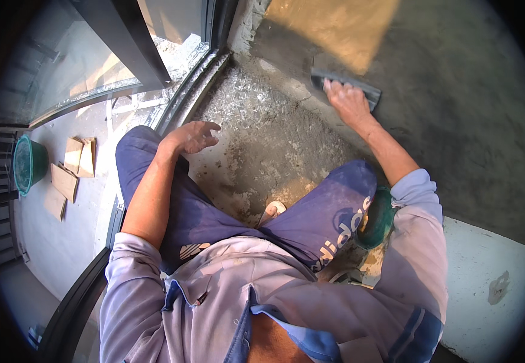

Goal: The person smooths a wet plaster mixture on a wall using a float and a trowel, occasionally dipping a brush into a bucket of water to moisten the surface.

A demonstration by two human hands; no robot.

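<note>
Float, a dark flat plastering tool, lies pressed against the grey wet-looking wall just above the rough concrete floor, with the right hand spread over its back and the fingers closed down on it; pressing unevenly could, I judge, make an edge dig in and gouge the surface. That right arm reaches out nearly straight from the float toward the raised knee, and the left hand, well apart from the float, rests loosely open and empty on the other knee.
</note>
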